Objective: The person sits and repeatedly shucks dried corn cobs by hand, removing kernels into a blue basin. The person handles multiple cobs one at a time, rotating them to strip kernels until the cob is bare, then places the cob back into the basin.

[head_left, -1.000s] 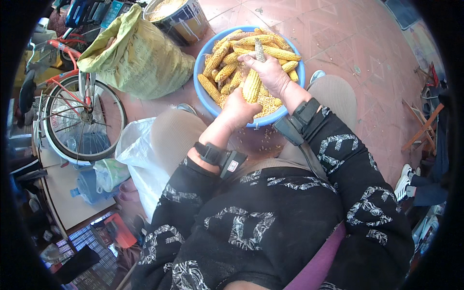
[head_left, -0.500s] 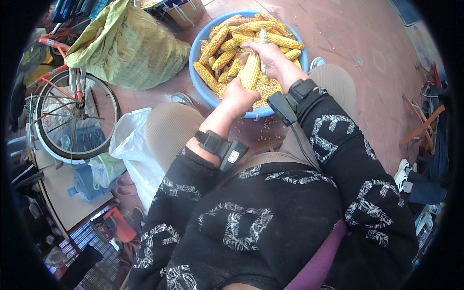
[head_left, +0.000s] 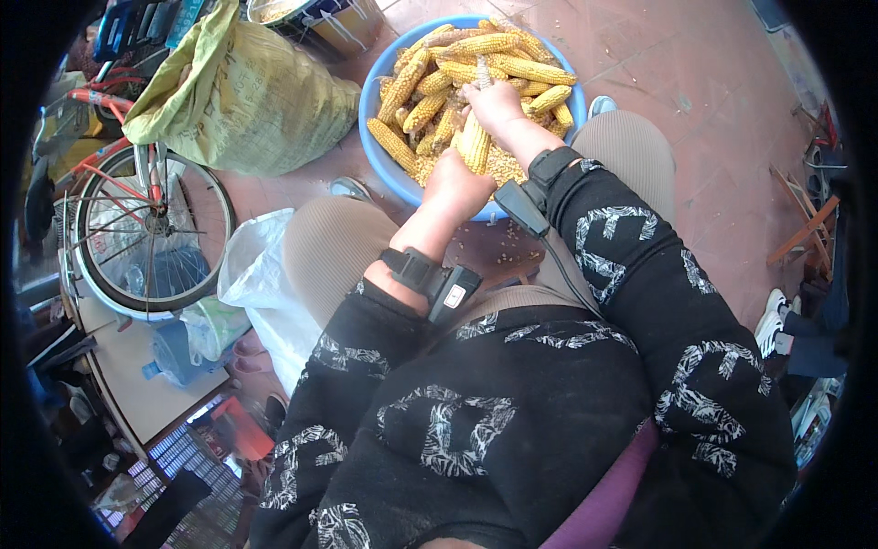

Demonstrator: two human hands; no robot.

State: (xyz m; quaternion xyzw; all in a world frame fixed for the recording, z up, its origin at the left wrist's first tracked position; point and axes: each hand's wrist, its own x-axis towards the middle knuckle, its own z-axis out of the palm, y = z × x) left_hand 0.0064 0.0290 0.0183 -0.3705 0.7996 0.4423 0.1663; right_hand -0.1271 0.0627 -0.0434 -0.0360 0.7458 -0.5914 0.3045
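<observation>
A blue basin holds yellow ears of corn and loose kernels. Low over its near side, my left hand is closed around the lower end of an ear of corn, which points away from me. My right hand grips a greyish, stripped corn cob, its tip sticking out past the fingers. The hand presses against the upper part of the ear, so the contact between cob and ear is mostly hidden.
A bulging yellow woven sack stands left of the basin, with a bucket behind it. Farther left are a bicycle wheel and a white plastic bag. Scattered kernels lie on the tiled floor near the basin.
My right hand has shifted slightly left and nearer along the ear, with the bare cob in it. The left hand still holds the ear, almost in place.
</observation>
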